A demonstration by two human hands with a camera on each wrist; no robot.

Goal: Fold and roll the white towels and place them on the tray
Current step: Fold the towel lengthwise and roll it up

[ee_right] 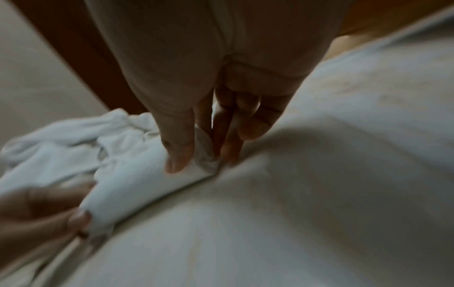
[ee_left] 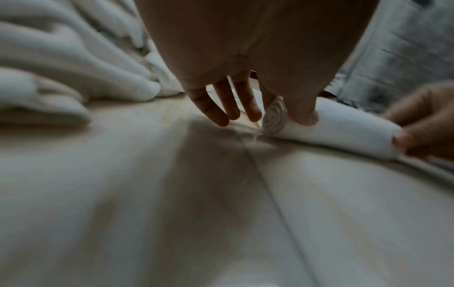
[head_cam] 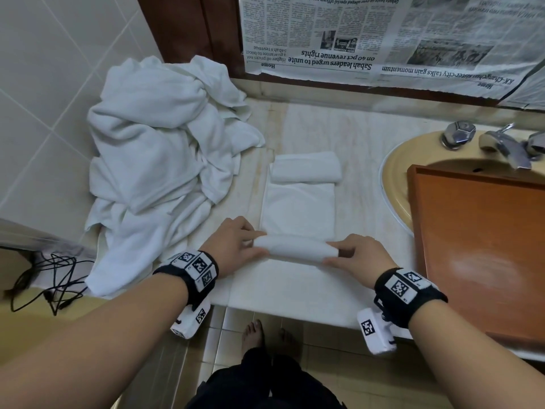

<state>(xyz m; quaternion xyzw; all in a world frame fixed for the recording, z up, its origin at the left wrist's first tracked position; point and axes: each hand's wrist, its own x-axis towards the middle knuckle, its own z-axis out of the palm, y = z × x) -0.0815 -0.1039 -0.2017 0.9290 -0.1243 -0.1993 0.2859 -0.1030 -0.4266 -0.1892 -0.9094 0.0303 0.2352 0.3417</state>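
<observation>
On tabletop (head_cam: 368,160) | left hand (head_cam: 236,242) pinches roll (head_cam: 296,250) left end | right hand (head_cam: 361,256) pinches right end | tray (head_cam: 483,246) right, bare

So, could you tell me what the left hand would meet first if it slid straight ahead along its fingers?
Probably the flat, unrolled part of the white towel, beyond the left hand; depth is unclear.

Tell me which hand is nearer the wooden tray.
Right. The right hand holds the end of the towel roll on the side of the wooden tray; the left hand holds the roll's far end, beside the towel pile.
</observation>
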